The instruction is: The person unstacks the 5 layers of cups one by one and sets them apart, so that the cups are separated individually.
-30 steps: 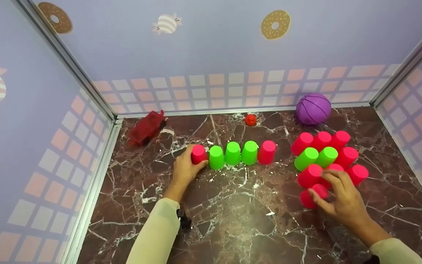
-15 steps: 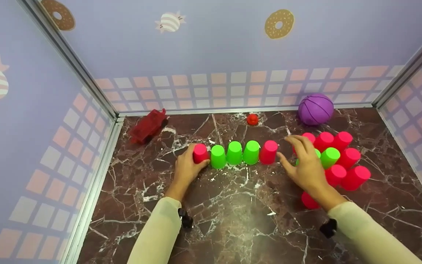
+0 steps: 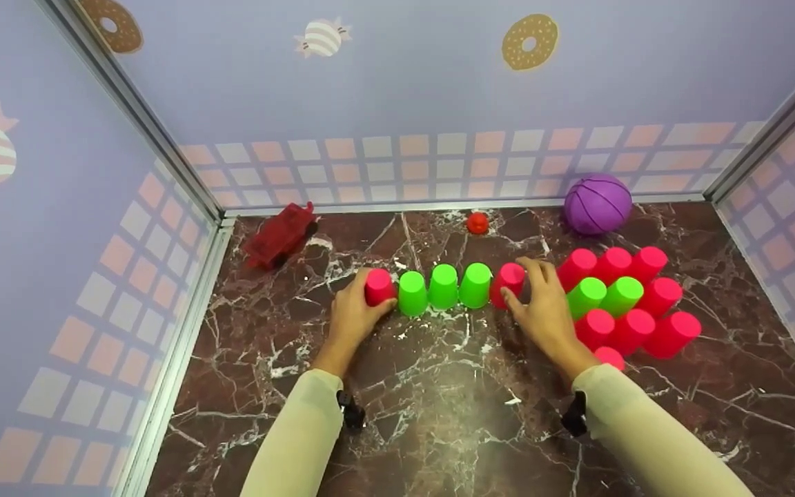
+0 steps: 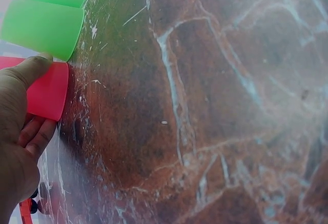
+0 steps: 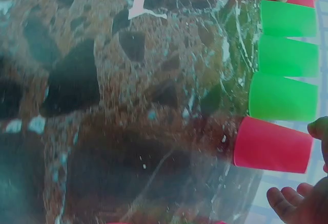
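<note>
A row of upside-down plastic cups runs across the middle: a pink cup [image 3: 378, 281] at the left end, three green cups [image 3: 444, 286], and another pink cup [image 3: 510, 274] at the right end. My left hand [image 3: 356, 314] grips the left pink cup, thumb on its near side and fingers beyond, as the left wrist view also shows. Around the right pink cup [image 5: 272, 146] my right hand [image 3: 542, 310] is spread; its thumb is at the cup, while the fingers [image 5: 287, 202] stand apart from it in the right wrist view.
Right of the row stands a cluster of several pink and green cups [image 3: 624, 295], partly behind my right wrist. A purple ball [image 3: 597, 204], a small red object [image 3: 477, 223] and a dark red toy-like object [image 3: 280, 235] lie along the back wall.
My right hand has moved left from the cup cluster to the pink cup at the row's right end. The left hand has kept its hold on the left pink cup.
</note>
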Available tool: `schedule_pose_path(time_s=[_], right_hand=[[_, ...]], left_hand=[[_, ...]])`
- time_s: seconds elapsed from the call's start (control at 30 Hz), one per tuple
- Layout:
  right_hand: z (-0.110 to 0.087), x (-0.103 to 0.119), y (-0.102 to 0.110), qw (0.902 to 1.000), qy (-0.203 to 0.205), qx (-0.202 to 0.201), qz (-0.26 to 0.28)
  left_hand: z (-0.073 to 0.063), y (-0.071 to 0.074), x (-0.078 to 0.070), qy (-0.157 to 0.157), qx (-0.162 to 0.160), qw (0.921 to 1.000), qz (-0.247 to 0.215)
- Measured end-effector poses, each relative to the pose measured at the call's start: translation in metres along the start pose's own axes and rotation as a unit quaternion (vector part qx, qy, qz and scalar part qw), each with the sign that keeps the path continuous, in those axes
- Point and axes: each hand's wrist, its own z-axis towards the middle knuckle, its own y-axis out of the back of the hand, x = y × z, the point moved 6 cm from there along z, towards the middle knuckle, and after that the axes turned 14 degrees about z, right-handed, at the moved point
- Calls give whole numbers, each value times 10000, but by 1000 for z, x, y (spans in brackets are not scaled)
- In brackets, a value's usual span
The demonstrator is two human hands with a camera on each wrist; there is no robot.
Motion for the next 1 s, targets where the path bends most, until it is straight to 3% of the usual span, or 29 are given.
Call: schedule_pose_path(time_s=[0.33, 0.63, 1.0], right_hand=[[0, -8, -16, 9997, -229, 89, -36], [0, -16, -23, 9992, -340, 172, -84], [0, -19, -24, 9993, -314, 146, -155]], left_hand=[[0, -1, 0, -229, -261, 9994, -33], [0, 0, -2, -99, -58, 9999, 35], [0, 0, 0, -98, -75, 9999, -26]])
